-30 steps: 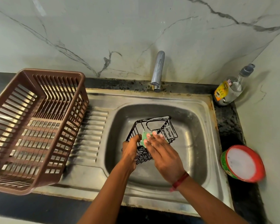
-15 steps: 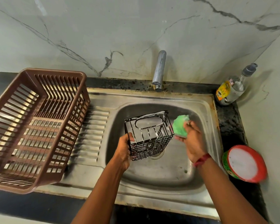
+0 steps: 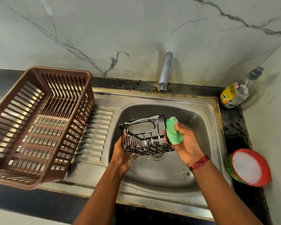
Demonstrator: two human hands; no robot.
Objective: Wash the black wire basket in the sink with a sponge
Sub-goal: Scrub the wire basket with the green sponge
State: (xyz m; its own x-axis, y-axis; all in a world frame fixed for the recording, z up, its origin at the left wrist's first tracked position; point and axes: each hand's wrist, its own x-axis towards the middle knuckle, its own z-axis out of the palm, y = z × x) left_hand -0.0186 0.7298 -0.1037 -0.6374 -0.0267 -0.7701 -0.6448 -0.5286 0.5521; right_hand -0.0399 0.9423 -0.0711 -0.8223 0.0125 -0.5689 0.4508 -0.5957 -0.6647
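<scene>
**Soapy basket held over the sink bowl, sponge at its right end**

The basket (image 3: 146,135) is a black wire box, held up inside the sink (image 3: 206,109) and above the drain (image 3: 159,155), which shows through and just below its wires. It is tilted, so its open top and a solid panel with an oval cut-out face the camera. White suds streak the top rim and the lower bars.

The left hand (image 3: 125,157) grips the basket from below at its lower left corner, with fingers curled around the wires there. The right hand (image 3: 187,143) is closed around a green sponge (image 3: 173,133) between thumb and fingers. The sponge lies against the basket's right end; whether it presses on the wires or only sits beside them is hard to tell. A red thread (image 3: 199,163) circles the right wrist.

The sink bowl is steel and wet, with a few green flecks near its front right. A chrome tap (image 3: 165,70) stands behind it at the marble wall (image 3: 136,30). On the ribbed drainboard (image 3: 96,135) to the left sits a brown slatted crate (image 3: 81,114). On the black counter (image 3: 234,127) to the right, a pump bottle (image 3: 237,93) stands in the far corner, and a red-rimmed tub (image 3: 248,167) of white paste is nearer the front
</scene>
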